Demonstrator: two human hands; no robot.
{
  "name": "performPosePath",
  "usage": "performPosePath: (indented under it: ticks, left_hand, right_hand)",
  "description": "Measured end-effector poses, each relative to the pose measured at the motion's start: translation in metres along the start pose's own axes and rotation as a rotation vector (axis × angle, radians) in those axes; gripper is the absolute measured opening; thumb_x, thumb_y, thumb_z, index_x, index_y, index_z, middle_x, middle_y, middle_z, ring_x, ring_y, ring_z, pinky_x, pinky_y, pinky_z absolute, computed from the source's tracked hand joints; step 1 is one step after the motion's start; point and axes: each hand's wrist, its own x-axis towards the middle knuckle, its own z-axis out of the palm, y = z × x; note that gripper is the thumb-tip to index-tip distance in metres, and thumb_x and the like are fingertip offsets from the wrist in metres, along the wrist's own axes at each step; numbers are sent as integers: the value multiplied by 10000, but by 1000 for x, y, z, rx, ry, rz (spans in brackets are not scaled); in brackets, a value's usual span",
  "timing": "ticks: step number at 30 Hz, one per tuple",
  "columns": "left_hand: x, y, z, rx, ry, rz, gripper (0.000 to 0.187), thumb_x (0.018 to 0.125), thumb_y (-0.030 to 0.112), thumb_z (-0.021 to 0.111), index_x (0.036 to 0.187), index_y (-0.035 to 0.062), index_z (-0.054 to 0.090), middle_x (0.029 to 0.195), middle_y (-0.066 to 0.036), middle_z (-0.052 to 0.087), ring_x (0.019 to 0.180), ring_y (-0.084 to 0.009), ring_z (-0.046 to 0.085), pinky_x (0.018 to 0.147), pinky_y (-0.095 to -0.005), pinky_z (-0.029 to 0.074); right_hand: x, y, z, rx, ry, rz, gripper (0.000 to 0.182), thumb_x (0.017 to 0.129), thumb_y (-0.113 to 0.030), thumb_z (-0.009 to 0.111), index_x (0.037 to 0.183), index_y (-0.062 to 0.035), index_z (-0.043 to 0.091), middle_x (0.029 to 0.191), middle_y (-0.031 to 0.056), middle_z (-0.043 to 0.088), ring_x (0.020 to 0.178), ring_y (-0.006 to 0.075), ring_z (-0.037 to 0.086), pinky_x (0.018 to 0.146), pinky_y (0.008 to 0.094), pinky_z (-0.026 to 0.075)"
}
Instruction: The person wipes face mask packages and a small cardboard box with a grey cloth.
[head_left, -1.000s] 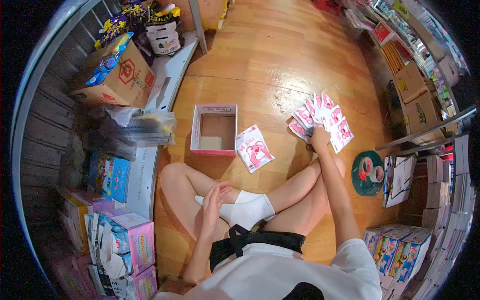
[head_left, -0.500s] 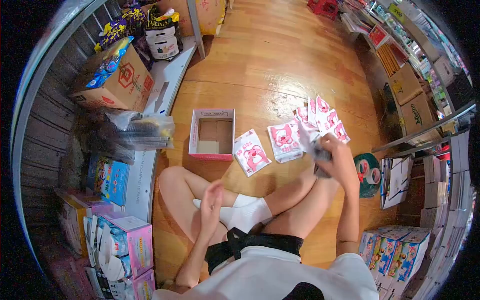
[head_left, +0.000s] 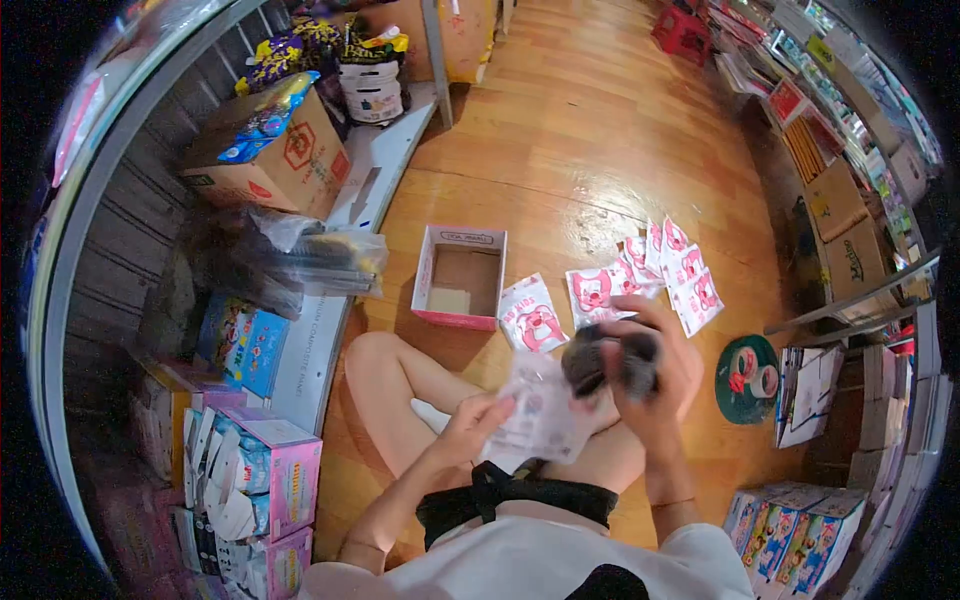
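My left hand (head_left: 476, 420) pinches the edge of a whitish printed packet (head_left: 538, 410) above my crossed legs. Close to its right, my right hand (head_left: 655, 355) is closed round a dark, blurred object (head_left: 612, 362) whose kind I cannot make out. An open pink-rimmed box (head_left: 460, 305) stands on the floor ahead of my left knee. Beside the box lies a white and pink packet (head_left: 535, 314). Another such packet (head_left: 592, 291) is partly behind my right hand, and several more (head_left: 694, 290) lie fanned out to its right.
Shelving with a cardboard carton (head_left: 270, 155), plastic-wrapped goods and pink boxes (head_left: 295, 485) lines the left. On the right are a green round item (head_left: 748, 380) with tape rolls, stacked papers (head_left: 808, 395) and colourful boxes (head_left: 795, 535). A red stool (head_left: 682, 35) stands far off.
My left hand has moved right and now holds the whitish packet. My right hand has come down and left with the dark object. The whole view has shifted slightly, moving the surroundings to the right.
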Motion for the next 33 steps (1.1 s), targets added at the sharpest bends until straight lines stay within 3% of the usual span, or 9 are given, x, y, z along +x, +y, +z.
performPosePath:
  ticks: [4,6,7,13,20,21,24,26,33]
  left_hand:
    - [9,-13,27,-713,328,289,384,1002,287,397,1226,-6,505,1148,-30,578,1042,-148,550,930,-313,424]
    - [15,-36,34,-830,454,400,411,1000,310,376,1262,11,480,1202,-47,555,1078,-166,538,949,-341,419]
    - [-1,10,38,-834,612,20,603,983,463,323,1438,69,313,1448,-72,395,1314,-243,393,1093,-421,315]
    - [-8,-30,37,-953,374,578,555,999,429,317,1440,92,320,1442,-63,404,1308,-228,404,1102,-401,306]
    - [9,8,37,-990,625,365,525,1021,373,274,1457,81,284,1484,-84,341,1355,-228,342,1128,-401,259]
    - [9,-11,25,-951,287,696,524,1024,380,249,1443,70,307,1462,-93,377,1340,-235,369,1127,-402,267]
    - [13,-21,17,-1089,94,777,545,1022,406,233,1435,61,316,1446,-101,401,1329,-241,384,1129,-402,264]
    - [12,26,34,-968,529,510,568,1012,438,276,1422,48,328,1428,-100,420,1318,-235,396,1133,-396,249]
    - [10,17,11,-1037,276,641,539,1004,441,324,1389,70,390,1376,-84,481,1256,-236,461,1091,-389,314]
  right_hand:
    - [-34,8,66,256,169,14,348,933,-115,532,1260,4,523,1416,250,385,1243,376,463,1038,438,362]
    - [-49,1,112,70,27,-46,588,881,-301,583,1377,-20,439,1500,242,260,1415,421,160,1133,530,82]
    - [-71,-6,139,218,42,16,650,865,-402,569,1403,-66,426,1522,223,227,1428,409,114,1129,542,17]
    - [-51,-10,149,-167,4,-281,531,821,-181,570,1335,-59,516,1516,202,251,1422,422,122,1134,541,29]
    - [-29,-5,144,79,-48,-31,556,797,-62,572,1344,-10,485,1511,247,227,1410,412,190,1135,495,132]
    - [-47,-11,151,103,-97,-30,575,806,-89,547,1372,-42,456,1515,253,206,1410,426,176,1129,530,119]
    - [-57,-7,154,123,-10,11,597,822,-97,509,1404,-30,400,1513,274,186,1404,441,181,1125,551,121]
    - [-45,14,149,65,94,91,617,824,-61,496,1412,39,339,1504,291,192,1400,442,188,1135,497,143]
    - [-67,-14,162,305,80,42,650,791,37,427,1415,103,258,1517,266,183,1420,386,162,1149,408,145]
